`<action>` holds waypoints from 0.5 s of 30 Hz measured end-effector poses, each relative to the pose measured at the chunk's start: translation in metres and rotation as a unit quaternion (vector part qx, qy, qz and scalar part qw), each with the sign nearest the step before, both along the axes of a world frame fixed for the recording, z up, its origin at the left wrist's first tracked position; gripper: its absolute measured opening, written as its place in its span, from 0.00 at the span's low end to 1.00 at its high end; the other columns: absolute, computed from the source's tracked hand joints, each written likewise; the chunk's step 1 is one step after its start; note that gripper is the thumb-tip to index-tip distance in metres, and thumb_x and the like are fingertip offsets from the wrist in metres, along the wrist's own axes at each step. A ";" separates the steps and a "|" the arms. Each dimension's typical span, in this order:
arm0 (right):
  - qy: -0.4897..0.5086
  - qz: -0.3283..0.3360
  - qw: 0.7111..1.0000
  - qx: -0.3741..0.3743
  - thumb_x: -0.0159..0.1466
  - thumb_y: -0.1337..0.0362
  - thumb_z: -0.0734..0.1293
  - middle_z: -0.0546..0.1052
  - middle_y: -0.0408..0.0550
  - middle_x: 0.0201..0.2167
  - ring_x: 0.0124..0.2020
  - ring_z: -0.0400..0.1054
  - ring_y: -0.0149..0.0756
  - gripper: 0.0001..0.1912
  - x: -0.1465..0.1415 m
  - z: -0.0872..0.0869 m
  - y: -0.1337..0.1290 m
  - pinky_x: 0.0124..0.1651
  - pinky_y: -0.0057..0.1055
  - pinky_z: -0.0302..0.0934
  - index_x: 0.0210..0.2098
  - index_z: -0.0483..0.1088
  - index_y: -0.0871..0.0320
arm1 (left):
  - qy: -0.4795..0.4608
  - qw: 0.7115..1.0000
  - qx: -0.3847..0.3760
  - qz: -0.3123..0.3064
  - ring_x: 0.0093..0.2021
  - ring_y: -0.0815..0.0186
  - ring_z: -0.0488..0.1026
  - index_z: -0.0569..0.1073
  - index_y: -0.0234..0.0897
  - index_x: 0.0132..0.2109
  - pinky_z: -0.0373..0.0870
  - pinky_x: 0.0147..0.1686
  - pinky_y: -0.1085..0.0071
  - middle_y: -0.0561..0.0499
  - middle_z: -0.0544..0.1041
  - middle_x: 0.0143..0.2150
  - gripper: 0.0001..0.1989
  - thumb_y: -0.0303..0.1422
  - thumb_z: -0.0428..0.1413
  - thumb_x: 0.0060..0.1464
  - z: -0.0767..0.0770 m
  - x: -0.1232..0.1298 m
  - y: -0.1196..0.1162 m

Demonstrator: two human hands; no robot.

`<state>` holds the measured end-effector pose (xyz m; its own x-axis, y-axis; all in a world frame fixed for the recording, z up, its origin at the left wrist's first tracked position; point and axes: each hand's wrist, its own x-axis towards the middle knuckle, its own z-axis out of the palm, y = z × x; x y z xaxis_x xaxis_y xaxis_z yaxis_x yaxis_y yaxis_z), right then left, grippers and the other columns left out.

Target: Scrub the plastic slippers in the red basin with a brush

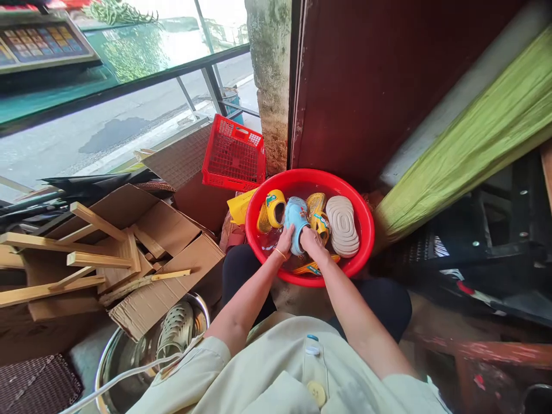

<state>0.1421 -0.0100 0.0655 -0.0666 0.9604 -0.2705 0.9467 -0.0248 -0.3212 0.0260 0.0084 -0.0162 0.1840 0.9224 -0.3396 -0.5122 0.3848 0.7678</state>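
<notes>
A light blue clog (295, 213) is held over the water in a red basin (367, 236). My left hand (284, 240) is closed around its left side, thumb on the outside. At the shoe's opening, my right hand (311, 238) grips the rim; its fingers are largely hidden. Left of the blue clog lies a yellow clog (276, 208) with a green decoration. Another yellow clog (318, 218) rests to the right, partly behind my right hand. A pale clog (342, 226) lies sole up along the basin's right wall. More yellow footwear (310, 268) shows low in the basin, partly covered by my right wrist.
A red plastic crate (235, 152) stands behind the basin, beside a rough pillar (271, 86). Cardboard (172, 276) and a wooden stool (116, 253) crowd the left. A metal bowl (103, 368) nearby holds a pale clog (176, 328). Green cloth (466, 138) hangs at right.
</notes>
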 end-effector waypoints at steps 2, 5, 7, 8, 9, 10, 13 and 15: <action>0.019 0.019 1.000 -0.008 0.75 0.72 0.53 0.82 0.59 0.47 0.48 0.78 0.38 0.21 0.005 0.000 0.002 0.47 0.27 0.63 0.55 0.75 0.66 | 0.006 1.000 0.021 0.003 0.73 0.55 0.64 0.65 0.40 0.71 0.60 0.72 0.59 0.48 0.66 0.74 0.29 0.42 0.57 0.68 -0.001 -0.002 -0.001; 0.042 0.059 0.997 -0.029 0.75 0.69 0.55 0.83 0.51 0.42 0.44 0.78 0.33 0.20 0.025 0.002 -0.012 0.47 0.25 0.63 0.53 0.78 0.61 | 0.026 0.999 0.026 0.020 0.73 0.53 0.64 0.69 0.40 0.69 0.61 0.72 0.57 0.47 0.68 0.73 0.29 0.44 0.60 0.65 -0.003 -0.004 0.000; 0.054 0.081 0.995 -0.037 0.74 0.67 0.60 0.84 0.49 0.41 0.42 0.78 0.35 0.17 0.040 0.001 -0.029 0.47 0.28 0.65 0.54 0.78 0.55 | 0.047 0.998 0.029 0.041 0.73 0.52 0.63 0.70 0.41 0.68 0.61 0.72 0.57 0.47 0.68 0.73 0.31 0.46 0.61 0.63 -0.005 -0.004 0.001; 0.063 0.095 0.993 -0.036 0.73 0.66 0.61 0.84 0.48 0.41 0.42 0.78 0.37 0.17 0.048 0.000 -0.038 0.47 0.30 0.66 0.55 0.78 0.53 | 0.060 0.996 0.036 0.049 0.73 0.52 0.63 0.70 0.41 0.68 0.61 0.72 0.57 0.47 0.68 0.73 0.31 0.46 0.61 0.62 -0.006 -0.003 0.001; 0.074 0.111 0.991 -0.033 0.72 0.66 0.62 0.84 0.48 0.41 0.41 0.78 0.38 0.18 0.056 -0.001 -0.047 0.48 0.32 0.67 0.56 0.78 0.51 | 0.076 0.994 0.049 0.056 0.73 0.52 0.63 0.70 0.41 0.69 0.61 0.72 0.57 0.47 0.68 0.73 0.31 0.47 0.61 0.62 -0.006 -0.002 0.002; 0.088 0.126 0.988 -0.026 0.72 0.65 0.62 0.84 0.48 0.40 0.41 0.78 0.40 0.19 0.064 -0.003 -0.056 0.48 0.34 0.68 0.58 0.77 0.50 | 0.095 0.991 0.066 0.062 0.73 0.52 0.64 0.70 0.42 0.69 0.61 0.72 0.56 0.47 0.68 0.72 0.31 0.47 0.61 0.63 -0.007 -0.002 0.002; 0.129 0.141 0.981 0.020 0.72 0.62 0.61 0.84 0.48 0.38 0.40 0.80 0.43 0.22 0.094 -0.010 -0.073 0.49 0.38 0.70 0.62 0.75 0.49 | 0.145 0.979 0.119 0.080 0.73 0.53 0.64 0.67 0.44 0.71 0.60 0.72 0.54 0.48 0.70 0.71 0.32 0.46 0.59 0.63 -0.008 -0.001 0.010; 0.163 0.128 0.976 0.065 0.73 0.60 0.60 0.84 0.50 0.41 0.43 0.80 0.46 0.24 0.115 -0.013 -0.074 0.50 0.40 0.71 0.65 0.74 0.49 | 0.203 0.963 0.154 0.088 0.72 0.54 0.65 0.65 0.44 0.72 0.61 0.71 0.54 0.48 0.71 0.70 0.34 0.45 0.59 0.63 -0.006 -0.004 0.020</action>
